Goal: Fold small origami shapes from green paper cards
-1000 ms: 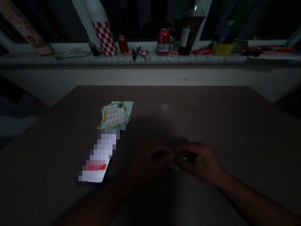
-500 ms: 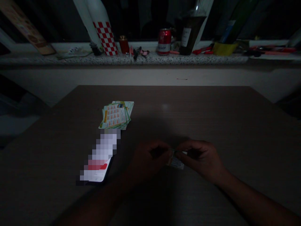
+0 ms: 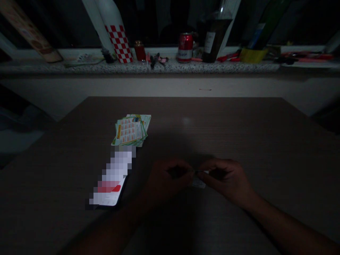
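Between my two hands is a small printed paper card (image 3: 198, 183), dim and mostly covered by fingers. My left hand (image 3: 170, 179) pinches its left side between thumb and forefinger. On the opposite side, my right hand (image 3: 225, 179) pinches it the same way, fingertips close to those of the left. The card's top edge looks bent or folded over, though darkness hides the detail. To the left lies a loose stack of printed calendar cards (image 3: 130, 131), green-edged with orange number blocks. Just below the stack a lit phone (image 3: 113, 180) rests on the table, its screen partly pixelated.
The wooden table (image 3: 225, 120) ends at a wall under a granite windowsill (image 3: 90, 67). Along the sill stand a red-and-white checkered bottle (image 3: 120, 42), a small red jar (image 3: 139, 51), a red can (image 3: 185, 47), a dark bottle (image 3: 211, 42) and a yellow holder (image 3: 253, 55).
The card between my fingers shows less of its printed face and its lower edge sits slightly higher. Both hands keep their pinch in nearly the same place.
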### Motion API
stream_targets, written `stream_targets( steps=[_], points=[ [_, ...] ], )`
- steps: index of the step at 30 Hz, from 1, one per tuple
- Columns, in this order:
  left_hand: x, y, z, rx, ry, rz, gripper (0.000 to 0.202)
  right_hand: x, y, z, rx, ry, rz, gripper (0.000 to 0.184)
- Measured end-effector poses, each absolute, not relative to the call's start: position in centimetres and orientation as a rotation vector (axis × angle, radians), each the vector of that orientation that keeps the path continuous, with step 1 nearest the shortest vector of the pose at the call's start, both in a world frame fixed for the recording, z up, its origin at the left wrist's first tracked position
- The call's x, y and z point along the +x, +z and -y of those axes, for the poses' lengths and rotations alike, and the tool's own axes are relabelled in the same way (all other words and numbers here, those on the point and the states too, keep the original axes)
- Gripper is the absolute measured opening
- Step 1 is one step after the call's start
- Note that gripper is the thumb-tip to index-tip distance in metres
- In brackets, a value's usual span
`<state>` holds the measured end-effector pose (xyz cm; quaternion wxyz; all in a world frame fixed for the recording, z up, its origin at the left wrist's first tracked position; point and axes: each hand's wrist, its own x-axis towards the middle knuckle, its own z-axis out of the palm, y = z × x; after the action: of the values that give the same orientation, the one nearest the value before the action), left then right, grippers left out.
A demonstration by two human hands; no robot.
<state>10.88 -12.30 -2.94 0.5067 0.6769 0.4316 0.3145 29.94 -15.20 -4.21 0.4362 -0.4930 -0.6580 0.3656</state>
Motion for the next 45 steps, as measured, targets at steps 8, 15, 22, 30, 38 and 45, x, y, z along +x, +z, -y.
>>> stream_targets(
  steps=[8, 15, 22, 30, 38, 45],
  points=[
    [10.9, -2.7, 12.3, 1.548, 0.739, -0.995, 0.005, 30.1, -4.3, 15.2, -1.253, 1.0, 1.612, 0.011],
    [10.7, -3.1, 12.1, 1.417, 0.706, -1.047, 0.008, 30.2, -4.0, 15.1, -1.248, 1.215, 1.451, 0.012],
    [10.6, -3.2, 11.7, 1.369, 0.627, -1.056, 0.011, 30.2, -4.0, 14.9, -1.209, 1.274, 1.431, 0.009],
    [10.8, -2.7, 12.2, 1.357, 0.713, -1.038, 0.003, 30.1, -3.4, 15.2, -1.174, 1.172, 1.44, 0.005],
    [10.8, -2.2, 12.6, 1.375, 0.781, -1.076, 0.002, 29.7, -3.5, 15.2, -1.195, 1.188, 1.394, 0.007],
    [11.1, -2.2, 12.4, 1.353, 0.783, -1.129, 0.006, 30.0, -3.6, 15.0, -1.232, 1.15, 1.436, 0.005]
  ],
)
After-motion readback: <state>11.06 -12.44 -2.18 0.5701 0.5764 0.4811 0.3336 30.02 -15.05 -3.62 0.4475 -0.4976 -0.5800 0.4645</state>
